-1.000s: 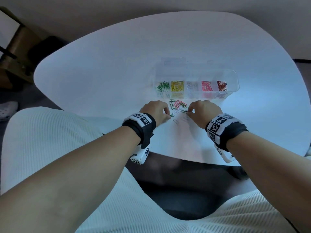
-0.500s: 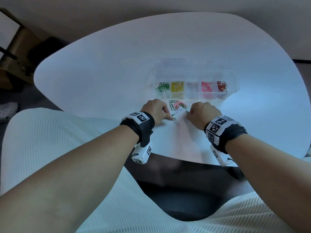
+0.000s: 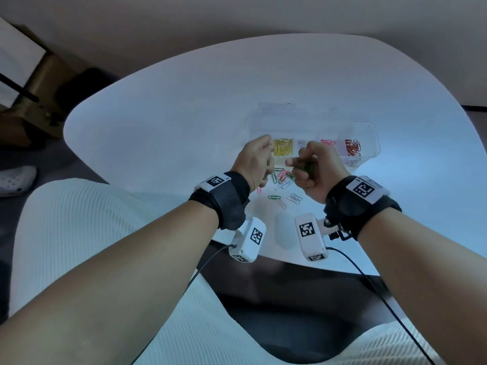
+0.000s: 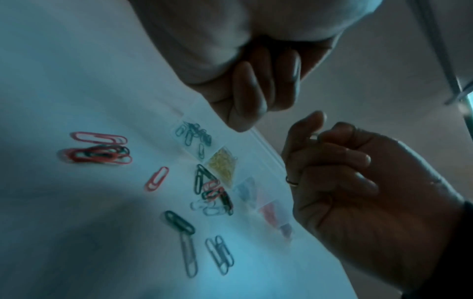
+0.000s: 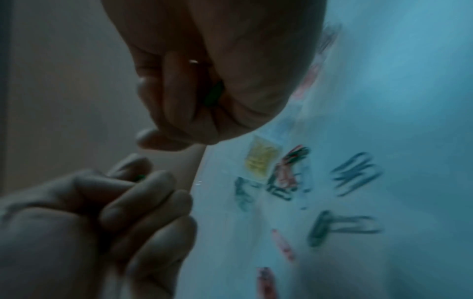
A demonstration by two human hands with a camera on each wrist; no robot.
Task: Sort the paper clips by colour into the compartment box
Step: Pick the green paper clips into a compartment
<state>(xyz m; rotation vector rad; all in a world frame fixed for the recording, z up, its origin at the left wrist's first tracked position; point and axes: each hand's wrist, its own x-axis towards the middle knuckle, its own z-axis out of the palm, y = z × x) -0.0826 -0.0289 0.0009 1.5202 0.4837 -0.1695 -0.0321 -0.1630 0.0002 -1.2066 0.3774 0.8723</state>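
Observation:
The clear compartment box (image 3: 370,139) lies on the white table (image 3: 158,133). Its yellow (image 3: 283,150), pink (image 3: 328,141) and red (image 3: 353,148) compartments show in the head view. The green compartment (image 4: 194,133) is hidden there behind my left hand. My left hand (image 3: 267,154) hovers over the box's left end and pinches a green paper clip (image 5: 139,178). Just right of it, my right hand (image 3: 297,164) is raised in a fist around green paper clips (image 5: 213,95). Loose clips (image 3: 283,177) in green, pink and silver lie below both hands.
More stray clips lie nearer the table's front edge, one green (image 3: 274,198) and a silver pair (image 3: 294,198). A brown cabinet (image 3: 39,101) and a white shoe (image 3: 15,179) are on the floor at the left. My lap in white fabric (image 3: 105,233) is below the table.
Both hands have lifted off the table from the loose pile and moved up toward the box, each carrying green clips. The camera has come closer.

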